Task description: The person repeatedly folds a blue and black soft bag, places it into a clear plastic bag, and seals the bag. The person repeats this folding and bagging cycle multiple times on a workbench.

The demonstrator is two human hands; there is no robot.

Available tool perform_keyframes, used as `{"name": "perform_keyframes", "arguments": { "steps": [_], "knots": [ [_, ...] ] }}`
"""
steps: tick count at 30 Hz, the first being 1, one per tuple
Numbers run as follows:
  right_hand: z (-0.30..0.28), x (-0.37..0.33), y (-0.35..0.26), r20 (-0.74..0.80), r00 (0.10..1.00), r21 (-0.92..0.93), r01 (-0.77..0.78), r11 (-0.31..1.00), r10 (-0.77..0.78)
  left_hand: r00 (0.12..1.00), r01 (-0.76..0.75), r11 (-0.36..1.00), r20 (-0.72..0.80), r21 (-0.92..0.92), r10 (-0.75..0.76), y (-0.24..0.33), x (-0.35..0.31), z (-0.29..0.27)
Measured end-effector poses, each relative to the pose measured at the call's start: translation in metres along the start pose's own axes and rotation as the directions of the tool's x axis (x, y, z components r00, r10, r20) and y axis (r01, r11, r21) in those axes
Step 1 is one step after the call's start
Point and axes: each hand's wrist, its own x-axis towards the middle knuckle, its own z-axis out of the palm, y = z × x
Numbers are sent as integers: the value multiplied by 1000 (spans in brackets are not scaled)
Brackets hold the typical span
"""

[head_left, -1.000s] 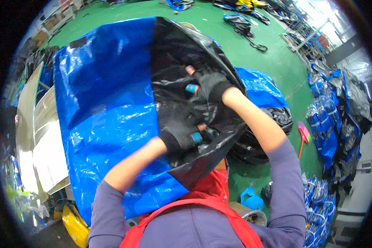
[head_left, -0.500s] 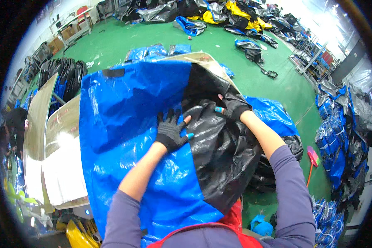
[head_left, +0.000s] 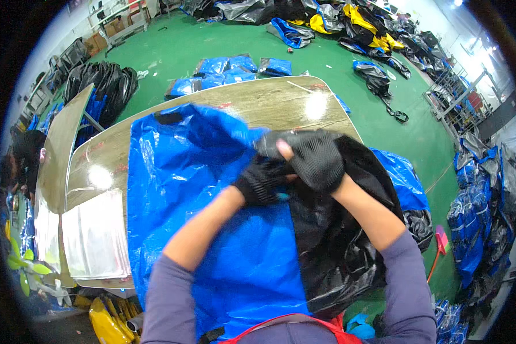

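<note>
A large blue and black plastic sheet (head_left: 235, 252), perhaps a bag or cover, lies spread before me, its blue part on the left and its black part on the right. My right hand (head_left: 320, 163), in a black glove with bare fingertips, is closed on a bunched fold near the far edge. Right beside it, my left hand (head_left: 264, 180) rests on the seam between the two colours. Its fingers are partly hidden behind the right hand and smeared by motion. The sheet's far edge rises in a fold next to both hands.
The wood-patterned table (head_left: 275, 94) extends beyond the sheet, with a stack of white sheets (head_left: 97, 238) at its left. Flat blue packs (head_left: 223, 71) lie on the green floor past it. Blue bundles (head_left: 470, 221) line the right, near a pink fly swatter (head_left: 441, 241).
Both hands have come together at the middle; they were apart and lying flat on the sheet. The sheet's far edge has come nearer, baring more of the table.
</note>
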Motion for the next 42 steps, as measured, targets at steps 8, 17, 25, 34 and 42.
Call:
{"name": "perform_keyframes", "arguments": {
  "steps": [8, 17, 25, 34, 42],
  "knots": [
    [-18, -163, -39, 557, 830, 68, -76, 995, 26, 673, 715, 655, 12, 243, -739, -81, -291, -69],
    [-28, -19, -34, 880, 472, 33, -153, 988, 44, 619, 559, 703, 343, 439, -706, -104, -141, -164],
    [-18, -159, 4, 632, 675, -239, -296, 925, 380, 562, 670, 659, 346, 342, -751, -1, -245, -75],
    [-43, -123, -6, 704, 578, -67, -524, 849, 412, 968, 203, 979, 149, 23, -204, 57, 3, 5],
    [-193, -163, -119, 842, 508, 36, -389, 920, 182, 952, 295, 955, 84, 18, -296, 64, 38, -4]
  ]
}}
